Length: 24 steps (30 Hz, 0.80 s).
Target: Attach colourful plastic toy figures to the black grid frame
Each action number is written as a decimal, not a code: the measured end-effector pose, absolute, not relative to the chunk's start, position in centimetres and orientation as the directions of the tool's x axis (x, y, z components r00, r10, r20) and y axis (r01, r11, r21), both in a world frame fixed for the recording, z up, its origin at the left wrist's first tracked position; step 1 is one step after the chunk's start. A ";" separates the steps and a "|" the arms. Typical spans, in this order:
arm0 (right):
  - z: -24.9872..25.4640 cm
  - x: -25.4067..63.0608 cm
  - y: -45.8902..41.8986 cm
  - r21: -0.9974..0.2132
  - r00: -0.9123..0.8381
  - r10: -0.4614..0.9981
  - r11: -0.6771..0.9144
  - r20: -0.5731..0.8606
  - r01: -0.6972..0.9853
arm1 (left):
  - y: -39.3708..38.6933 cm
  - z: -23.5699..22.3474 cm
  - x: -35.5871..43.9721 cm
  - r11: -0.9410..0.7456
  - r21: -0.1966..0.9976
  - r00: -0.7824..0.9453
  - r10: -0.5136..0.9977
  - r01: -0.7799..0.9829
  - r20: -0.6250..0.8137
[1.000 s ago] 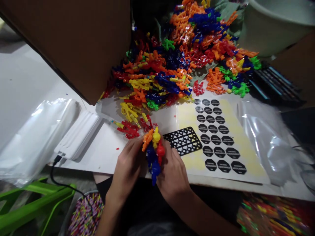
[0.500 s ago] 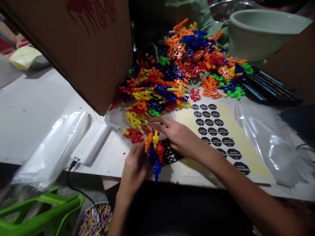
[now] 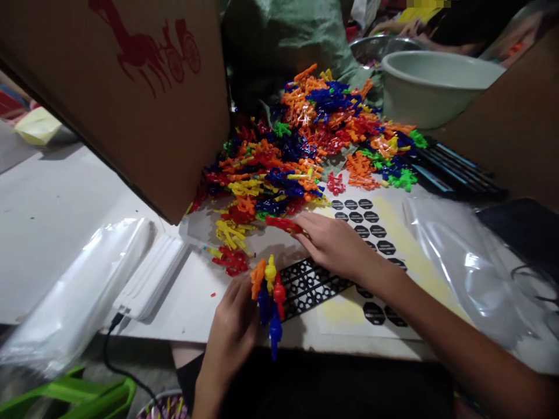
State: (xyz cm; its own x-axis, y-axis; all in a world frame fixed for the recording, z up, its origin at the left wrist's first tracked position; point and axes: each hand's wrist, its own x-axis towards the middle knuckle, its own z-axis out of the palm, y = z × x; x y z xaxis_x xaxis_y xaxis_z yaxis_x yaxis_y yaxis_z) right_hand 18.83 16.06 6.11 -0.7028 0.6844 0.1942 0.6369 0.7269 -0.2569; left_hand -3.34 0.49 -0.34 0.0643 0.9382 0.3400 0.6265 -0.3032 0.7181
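Note:
My left hand (image 3: 233, 329) is closed at the table's front edge on a small bunch of plastic figures (image 3: 271, 297) in orange, yellow, red and blue. Its fingertips are partly hidden. Right beside the bunch, a black lattice strip (image 3: 312, 285) with round holes reaches under my right forearm; whether it is joined to the figures I cannot tell. My right hand (image 3: 332, 241) pinches a red plastic figure (image 3: 283, 224) above the strip. Behind it spreads a big heap of colourful plastic figures (image 3: 301, 137). A few red figures (image 3: 230, 260) lie nearer my left hand.
A cardboard box (image 3: 174, 134) stands at left, before a white power bank (image 3: 151, 279) with a cable and clear plastic bags (image 3: 82, 285). Rightward are a sheet of black octagonal stickers (image 3: 384, 248), more clear bags (image 3: 463, 267), black strips (image 3: 458, 169) and a pale basin (image 3: 437, 93).
My right hand has drawn back from the heap's near edge, now with a red figure in its fingers. The camera view has shifted, and more of the black strip shows.

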 end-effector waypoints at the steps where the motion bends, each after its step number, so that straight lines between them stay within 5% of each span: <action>1: 6.4 19.3 15.3 -0.313 -0.658 0.726 0.683 0.199 0.660 | 0.5 -0.4 -3.4 -0.298 0.715 0.064 0.940 0.633 0.334; 5: 6.8 19.9 11.4 -0.778 -0.456 0.890 0.283 -0.005 0.561 | 0.4 -0.4 -3.4 -0.276 0.728 0.055 0.948 0.627 0.312; 7: 6.3 19.7 9.6 -0.881 -0.433 0.889 0.077 -0.151 0.467 | 0.4 -0.4 -3.4 -0.281 0.741 0.051 0.947 0.609 0.317; 12: 4.7 19.0 6.8 -0.932 -0.328 0.879 -0.281 -0.346 0.230 | 0.5 -0.3 -3.2 -0.321 0.733 0.102 0.939 0.600 0.328; 16: 4.3 18.3 5.6 -0.909 -0.274 0.870 -0.413 -0.410 0.048 | 0.5 -0.2 -3.1 -0.299 0.730 0.090 0.946 0.615 0.312; 24: 3.0 18.8 3.8 -0.923 -0.132 0.916 -0.364 -0.379 0.126 | 0.5 -0.3 -3.0 -0.274 0.752 0.071 0.954 0.600 0.291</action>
